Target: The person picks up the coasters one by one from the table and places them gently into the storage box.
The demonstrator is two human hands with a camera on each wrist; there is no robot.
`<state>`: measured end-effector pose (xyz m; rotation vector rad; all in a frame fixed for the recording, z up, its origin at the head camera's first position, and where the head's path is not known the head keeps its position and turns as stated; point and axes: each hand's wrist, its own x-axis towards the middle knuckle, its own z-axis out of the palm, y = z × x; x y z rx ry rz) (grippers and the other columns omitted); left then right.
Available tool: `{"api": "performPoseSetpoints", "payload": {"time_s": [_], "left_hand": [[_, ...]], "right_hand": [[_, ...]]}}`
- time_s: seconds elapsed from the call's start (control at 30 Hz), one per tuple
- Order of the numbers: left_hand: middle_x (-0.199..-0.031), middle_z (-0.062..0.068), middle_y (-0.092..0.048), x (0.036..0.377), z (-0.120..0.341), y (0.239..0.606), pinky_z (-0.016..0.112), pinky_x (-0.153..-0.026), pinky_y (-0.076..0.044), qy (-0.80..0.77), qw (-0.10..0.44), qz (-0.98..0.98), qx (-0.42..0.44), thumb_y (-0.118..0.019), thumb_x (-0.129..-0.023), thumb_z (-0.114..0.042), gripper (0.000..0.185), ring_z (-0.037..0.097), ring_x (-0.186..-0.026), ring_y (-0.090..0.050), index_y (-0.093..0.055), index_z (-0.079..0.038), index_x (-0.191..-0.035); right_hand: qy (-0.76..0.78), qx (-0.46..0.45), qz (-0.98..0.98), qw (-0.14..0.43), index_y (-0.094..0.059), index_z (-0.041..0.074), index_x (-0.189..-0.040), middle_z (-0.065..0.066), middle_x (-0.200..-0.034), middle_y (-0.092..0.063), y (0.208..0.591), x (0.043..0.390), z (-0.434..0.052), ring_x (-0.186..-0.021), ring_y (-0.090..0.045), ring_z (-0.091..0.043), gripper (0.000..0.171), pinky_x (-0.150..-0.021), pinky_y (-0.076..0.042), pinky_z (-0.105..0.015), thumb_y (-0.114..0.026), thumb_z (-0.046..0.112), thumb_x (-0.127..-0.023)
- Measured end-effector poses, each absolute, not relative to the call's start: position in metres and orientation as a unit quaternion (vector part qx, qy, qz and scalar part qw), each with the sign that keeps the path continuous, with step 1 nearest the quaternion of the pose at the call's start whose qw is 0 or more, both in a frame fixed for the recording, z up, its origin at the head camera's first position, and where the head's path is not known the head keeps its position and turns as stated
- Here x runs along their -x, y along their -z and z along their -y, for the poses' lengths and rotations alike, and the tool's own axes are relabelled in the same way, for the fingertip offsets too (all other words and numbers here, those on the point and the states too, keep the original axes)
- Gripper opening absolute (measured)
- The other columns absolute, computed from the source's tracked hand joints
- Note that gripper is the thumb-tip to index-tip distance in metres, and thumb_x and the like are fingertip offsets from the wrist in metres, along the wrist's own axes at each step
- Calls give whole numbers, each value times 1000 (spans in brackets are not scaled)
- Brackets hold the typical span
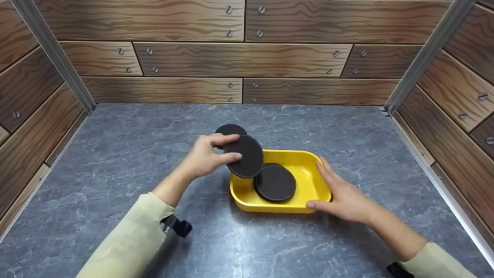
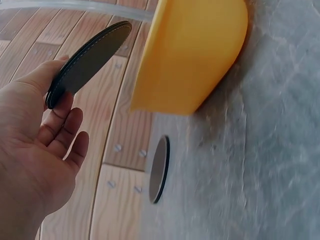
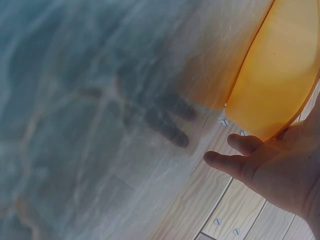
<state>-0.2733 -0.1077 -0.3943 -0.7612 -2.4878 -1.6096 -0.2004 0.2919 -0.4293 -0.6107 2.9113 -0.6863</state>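
Note:
My left hand [image 1: 206, 156] pinches a round black coaster [image 1: 247, 160] between thumb and fingers, tilted above the left end of a yellow plastic tub [image 1: 308, 175]. Light stitching runs along this coaster's edge [image 2: 90, 62] in the left wrist view. Inside the tub lies another black coaster [image 1: 274, 183], leaning slightly to the left side. A further coaster [image 1: 230, 130] rests on the tabletop behind my left hand, partly covered by the held one. My right hand [image 1: 345, 197] holds the tub's right end, thumb at the front rim and fingers at the back corner.
The grey marbled tabletop [image 1: 154, 127] spreads around the tub. Wood-patterned walls [image 1: 239, 58] stand at the back and both sides, with metal posts [image 1: 413, 58] in the corners.

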Motion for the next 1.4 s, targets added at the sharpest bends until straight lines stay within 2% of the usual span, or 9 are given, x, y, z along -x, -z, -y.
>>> {"api": "performPoseSetpoints", "payload": {"time_s": [0.3,0.53,0.8,1.03,1.23,1.4], "left_hand": [[-116,4,-75,272,84,401,42,-103,-51,497,18,821,280,-89,-89,-21,52,22,-115,-66,-73,-12,-137],[-117,7,-75,273,67,405,52,-102,-50,477,15,826,301,-89,-89,-21,52,21,-108,-65,-73,-9,-137],[-125,8,-74,271,56,409,39,-102,-52,448,-4,842,301,-88,-90,-23,55,20,-114,-67,-70,-9,-140],[-129,10,-74,271,52,414,37,-105,-51,405,-6,860,311,-87,-91,-23,55,22,-119,-68,-69,-8,-141],[-134,11,-72,269,46,414,37,-106,-51,347,-24,885,310,-84,-94,-30,55,23,-121,-66,-68,-10,-143],[-138,11,-70,269,40,415,38,-111,-48,317,-37,899,301,-82,-96,-35,57,22,-127,-64,-67,-12,-145]], "right_hand": [[222,194,-954,48,-10,11,-172,-13,-177,-1,429,202,-291,-147,-37,-55,117,-112,-36,-72,-74,67,-90],[222,192,-955,49,-10,10,-172,-14,-177,-1,429,201,-293,-147,-36,-55,117,-112,-35,-73,-73,67,-91],[223,197,-954,45,-12,7,-171,-16,-176,-2,430,201,-293,-148,-35,-55,117,-112,-35,-72,-74,66,-91],[226,202,-952,40,-14,5,-170,-17,-176,-4,430,201,-292,-149,-35,-53,117,-114,-34,-71,-75,66,-90],[225,203,-952,38,-13,5,-170,-17,-176,-3,430,200,-293,-148,-35,-55,117,-113,-34,-72,-75,65,-91],[226,207,-951,36,-12,6,-170,-16,-176,-2,431,200,-293,-148,-35,-54,117,-113,-35,-71,-76,63,-91]]}}
